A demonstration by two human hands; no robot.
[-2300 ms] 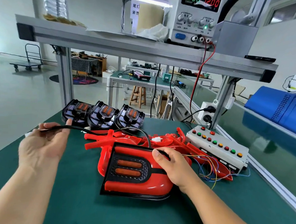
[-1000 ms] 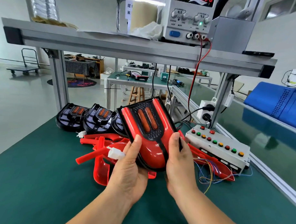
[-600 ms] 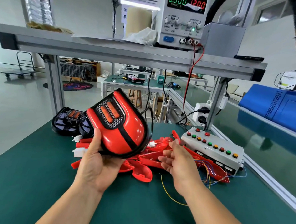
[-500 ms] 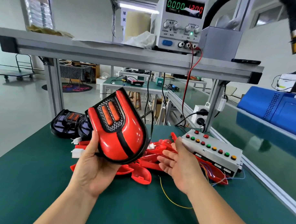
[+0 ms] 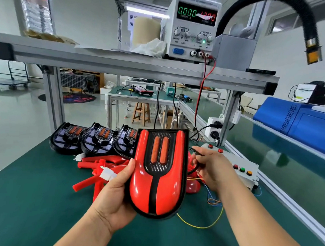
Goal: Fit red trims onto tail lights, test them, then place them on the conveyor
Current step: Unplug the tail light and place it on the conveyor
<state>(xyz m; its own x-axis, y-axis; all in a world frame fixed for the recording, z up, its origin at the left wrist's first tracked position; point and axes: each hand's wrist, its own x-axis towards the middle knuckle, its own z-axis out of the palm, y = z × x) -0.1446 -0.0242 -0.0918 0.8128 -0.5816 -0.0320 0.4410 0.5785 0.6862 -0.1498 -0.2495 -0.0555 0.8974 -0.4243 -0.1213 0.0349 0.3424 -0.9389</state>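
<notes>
Above green bench (image 5: 35, 201), left hand (image 5: 114, 200) grasping red-trimmed tail light (image 5: 157, 181), right hand (image 5: 213, 170) pinching black cable (image 5: 196, 151)

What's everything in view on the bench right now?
trimmed light: one, red and black, held over the bench
bare lights: three, black, row at far left
trims: pile, red, behind trimmed light
button box: one, white, bench right
power supply: one, white, on shelf
wires: several, mixed colours, beside button box
cable: one, black, beside trimmed light
casing: one, blue, far right
left hand: grips trimmed light
right hand: pinches cable
</notes>
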